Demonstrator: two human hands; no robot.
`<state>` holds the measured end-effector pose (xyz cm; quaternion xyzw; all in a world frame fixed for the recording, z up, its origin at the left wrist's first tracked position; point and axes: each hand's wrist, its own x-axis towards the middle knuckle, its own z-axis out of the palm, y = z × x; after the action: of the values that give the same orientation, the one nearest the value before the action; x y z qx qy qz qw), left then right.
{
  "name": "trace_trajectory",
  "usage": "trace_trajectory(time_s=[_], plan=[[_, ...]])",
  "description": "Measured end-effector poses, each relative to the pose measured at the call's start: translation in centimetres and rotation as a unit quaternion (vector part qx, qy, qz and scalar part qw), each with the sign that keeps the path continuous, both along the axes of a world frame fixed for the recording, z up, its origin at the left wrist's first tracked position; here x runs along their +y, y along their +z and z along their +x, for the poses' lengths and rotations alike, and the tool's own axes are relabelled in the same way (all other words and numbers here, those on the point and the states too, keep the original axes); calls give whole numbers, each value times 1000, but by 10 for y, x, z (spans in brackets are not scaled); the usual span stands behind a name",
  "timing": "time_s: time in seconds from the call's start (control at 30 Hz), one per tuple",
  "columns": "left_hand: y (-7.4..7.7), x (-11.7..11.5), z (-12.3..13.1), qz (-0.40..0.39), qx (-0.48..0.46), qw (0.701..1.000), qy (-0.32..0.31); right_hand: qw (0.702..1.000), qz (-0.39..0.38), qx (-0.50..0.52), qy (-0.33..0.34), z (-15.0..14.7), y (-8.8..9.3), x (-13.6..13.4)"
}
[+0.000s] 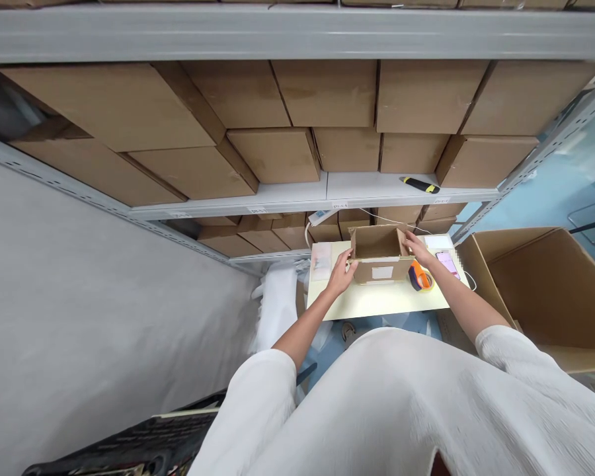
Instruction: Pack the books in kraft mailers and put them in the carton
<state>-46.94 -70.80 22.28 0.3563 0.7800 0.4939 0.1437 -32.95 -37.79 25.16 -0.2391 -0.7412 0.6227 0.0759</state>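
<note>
On a small pale table (367, 305) stands an upright cardboard box (365, 273) with its top open and a white label (382, 272) on its near side. My left hand (342, 272) grips the box at its left edge, thumb toward me. At the opposite end, my right hand (416, 247) has its fingers on the right flap. Close to the right forearm lies an orange and dark blue tape dispenser (419, 276). What is inside the box is mostly hidden in shadow.
Shelves packed with brown boxes (327, 92) rise behind the table. A yellow-black utility knife (420, 184) lies on one shelf edge. To the right stand a phone (447, 264) and a large open carton (540, 291). White plastic wrap (277, 304) hangs left.
</note>
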Motion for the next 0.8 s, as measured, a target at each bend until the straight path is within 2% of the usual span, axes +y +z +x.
trace_trajectory(time_s=[0.1, 0.17, 0.3, 0.43, 0.6, 0.67, 0.8], plan=[[-2, 2, 2, -23, 11, 1000, -16, 999, -31, 11, -13, 5, -1, -1], [-3, 3, 3, -41, 21, 999, -23, 1000, -19, 15, -13, 8, -1, 2], [-3, 6, 4, -61, 32, 997, -31, 999, 40, 5, -8, 11, 2, 13], [2, 11, 3, -46, 19, 999, -23, 996, 88, -18, -16, 5, 3, 25], [7, 14, 4, -45, -14, 999, 2, 981, 165, -92, -39, -10, 9, 28], [8, 15, 4, -48, -21, 998, 17, 981, 163, -99, -25, -13, 15, 26], [8, 20, 3, -62, -29, 996, 59, 993, 85, -80, 7, -10, 31, 21]])
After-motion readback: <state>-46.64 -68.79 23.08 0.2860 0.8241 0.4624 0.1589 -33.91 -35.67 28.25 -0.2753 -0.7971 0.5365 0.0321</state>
